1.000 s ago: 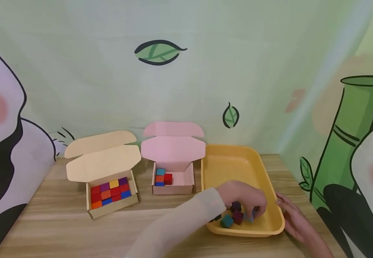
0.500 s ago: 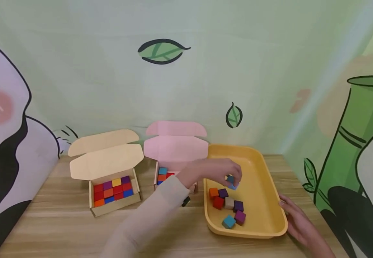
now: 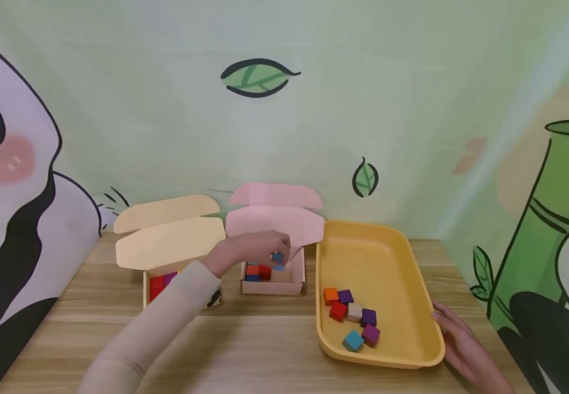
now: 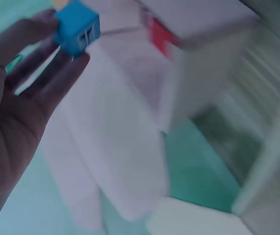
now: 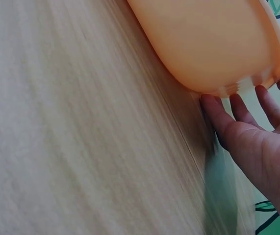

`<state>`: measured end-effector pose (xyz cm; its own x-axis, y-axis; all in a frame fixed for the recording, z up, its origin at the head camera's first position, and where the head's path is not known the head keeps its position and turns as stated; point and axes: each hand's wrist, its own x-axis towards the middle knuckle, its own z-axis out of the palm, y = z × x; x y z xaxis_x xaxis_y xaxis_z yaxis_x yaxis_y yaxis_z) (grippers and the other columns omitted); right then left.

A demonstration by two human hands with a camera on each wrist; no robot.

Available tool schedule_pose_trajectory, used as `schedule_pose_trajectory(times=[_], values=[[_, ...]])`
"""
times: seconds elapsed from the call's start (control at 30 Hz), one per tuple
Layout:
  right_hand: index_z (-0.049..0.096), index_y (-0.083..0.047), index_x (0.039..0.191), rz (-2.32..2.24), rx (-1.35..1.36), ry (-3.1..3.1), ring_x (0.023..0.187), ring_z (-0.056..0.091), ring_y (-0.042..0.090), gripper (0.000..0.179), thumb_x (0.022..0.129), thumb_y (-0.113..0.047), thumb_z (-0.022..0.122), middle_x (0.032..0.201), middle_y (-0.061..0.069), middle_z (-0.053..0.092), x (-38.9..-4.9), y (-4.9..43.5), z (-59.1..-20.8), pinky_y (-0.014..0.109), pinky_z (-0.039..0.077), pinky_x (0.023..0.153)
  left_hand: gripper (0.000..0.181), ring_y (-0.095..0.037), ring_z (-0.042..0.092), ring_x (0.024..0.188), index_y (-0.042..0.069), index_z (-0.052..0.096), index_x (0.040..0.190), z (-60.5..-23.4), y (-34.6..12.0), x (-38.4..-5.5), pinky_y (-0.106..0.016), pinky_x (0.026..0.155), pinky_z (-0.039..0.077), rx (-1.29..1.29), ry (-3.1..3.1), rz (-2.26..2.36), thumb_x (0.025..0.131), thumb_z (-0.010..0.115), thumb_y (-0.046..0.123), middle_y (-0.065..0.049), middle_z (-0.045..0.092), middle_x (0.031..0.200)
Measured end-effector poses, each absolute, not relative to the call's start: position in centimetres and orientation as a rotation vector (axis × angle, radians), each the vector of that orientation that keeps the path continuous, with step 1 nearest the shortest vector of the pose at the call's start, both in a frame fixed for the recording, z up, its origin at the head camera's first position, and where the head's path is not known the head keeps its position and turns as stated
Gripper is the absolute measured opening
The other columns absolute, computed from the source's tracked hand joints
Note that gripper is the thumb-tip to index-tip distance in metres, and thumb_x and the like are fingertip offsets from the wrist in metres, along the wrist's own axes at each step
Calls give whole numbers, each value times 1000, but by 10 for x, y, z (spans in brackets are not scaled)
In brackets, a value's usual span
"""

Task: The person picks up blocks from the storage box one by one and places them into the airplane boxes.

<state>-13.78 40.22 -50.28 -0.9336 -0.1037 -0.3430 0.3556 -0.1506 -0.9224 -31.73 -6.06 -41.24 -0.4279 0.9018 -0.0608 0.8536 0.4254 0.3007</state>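
Observation:
My left hand (image 3: 260, 249) pinches a blue cube (image 3: 277, 257) between thumb and fingertips, over the open pink box (image 3: 280, 288). The left wrist view shows the same blue cube (image 4: 77, 28) with a white mark on one face. Inside the pink box, a red cube (image 3: 265, 272), an orange one and a blue one are visible at the left; the hand hides part of the inside. My right hand (image 3: 464, 339) touches the right side of the yellow tray (image 3: 437, 334) with its fingertips. Several cubes lie in the tray, among them purple (image 3: 371, 335) and light blue (image 3: 353, 340) ones.
Left of the pink box stands an open cream box (image 3: 171, 241) with colored cubes, partly hidden by the left sleeve (image 3: 166, 317). Both lids lean back towards the printed cloth backdrop (image 3: 284, 131). A small dark object (image 3: 214, 298) shows beside the sleeve.
My left hand has moved left from the tray to the pink box, carrying the blue cube out. My right hand stays at the tray's side. The view has shifted slightly.

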Motion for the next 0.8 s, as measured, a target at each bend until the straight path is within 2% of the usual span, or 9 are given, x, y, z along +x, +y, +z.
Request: schedule_pose_trajectory(times=[0.23,0.43,0.6,0.8], values=[[2,-13,161,-2110,322,1816,116,60,5,69,110,-36,43,127,-16,56,-136,404,-499,35,52,98,7,-16,57,78,8,79,94,-442,-74,-327,-25,73,51,1404,2704,258,89,76,4,-3,62,93],[3,-14,162,-2092,361,1824,114,60,4,72,109,-37,46,125,-17,54,-139,402,-500,35,51,99,12,-16,53,75,4,77,97,-458,-73,-332,-26,72,51,1324,2759,205,86,78,2,-4,62,89],[6,-15,161,-2104,362,1804,116,60,6,69,109,-36,46,126,-17,55,-138,403,-503,35,51,99,8,-15,52,75,5,75,91,-463,-73,-333,-28,73,50,1356,2670,233,85,78,2,-5,67,87],[2,-12,162,-2120,316,1803,115,61,7,70,110,-34,44,124,-17,57,-140,406,-504,37,52,97,5,-11,59,78,9,77,87,-462,-70,-334,-27,78,54,1345,2564,199,86,79,5,0,72,88]])
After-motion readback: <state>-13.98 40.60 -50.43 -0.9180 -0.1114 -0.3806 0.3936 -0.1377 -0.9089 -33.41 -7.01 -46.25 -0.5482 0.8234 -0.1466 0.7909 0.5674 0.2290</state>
